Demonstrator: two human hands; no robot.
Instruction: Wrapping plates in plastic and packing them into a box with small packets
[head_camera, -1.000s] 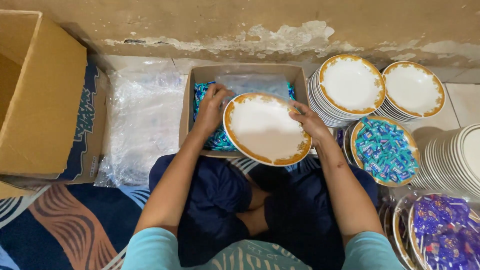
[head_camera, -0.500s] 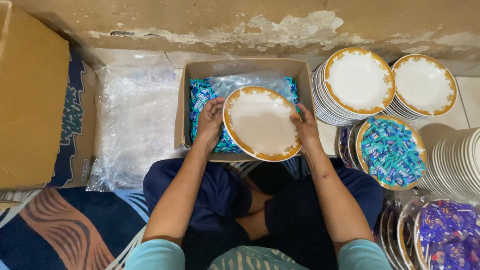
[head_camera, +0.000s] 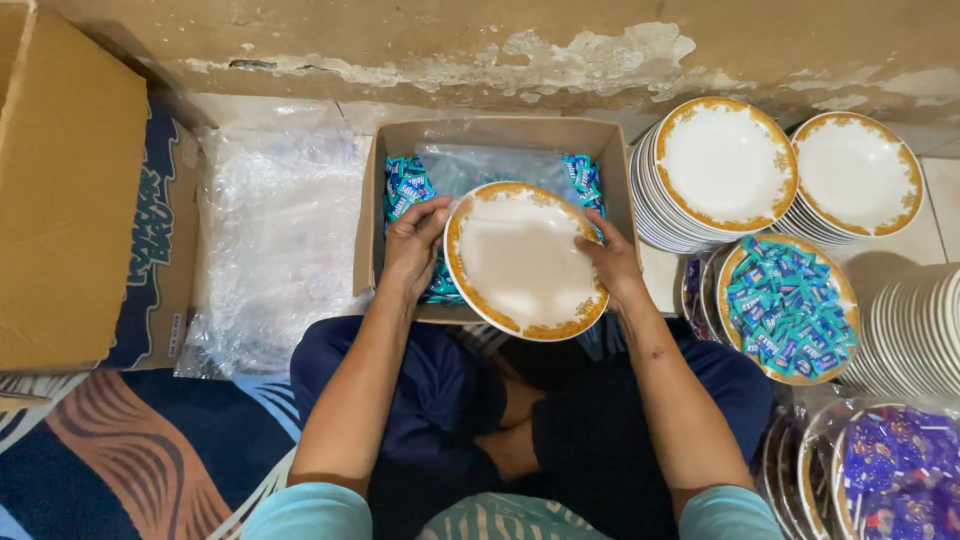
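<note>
Now the round white plate with a gold-patterned rim (head_camera: 524, 260) sits lower and closer over the open cardboard box (head_camera: 388, 215) than a second ago, tilted above the blue-wrapped sweets (head_camera: 410, 185) inside. Left hand (head_camera: 415, 245) and right hand (head_camera: 612, 262) each grasp an opposite edge, as before. Just beside, stacks of matching white plates (head_camera: 725, 165) stand unmoved, with a plate heaped with blue sweets (head_camera: 787, 308) nearby.

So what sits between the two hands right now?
In the head view, only the empty gold-rimmed plate, gripped by the left hand and right hand.
</note>
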